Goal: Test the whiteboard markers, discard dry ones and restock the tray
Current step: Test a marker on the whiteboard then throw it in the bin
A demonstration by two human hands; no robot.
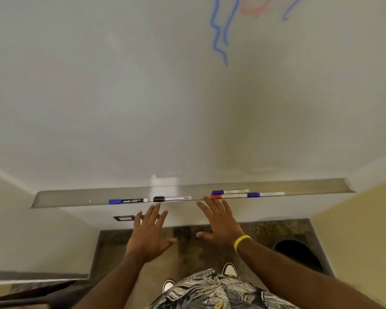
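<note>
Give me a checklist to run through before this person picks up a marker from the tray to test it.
1. Hands free: the left hand and right hand are open and hold nothing. Ok.
2. Markers at hand: five markers lie in the tray, just beyond the fingertips. Ok.
3. Caps: all five look capped. Ok.
4. Room for a test stroke: the whiteboard is mostly bare below the blue scribbles. Ok.
5. Which markers are dry: cannot tell.
</note>
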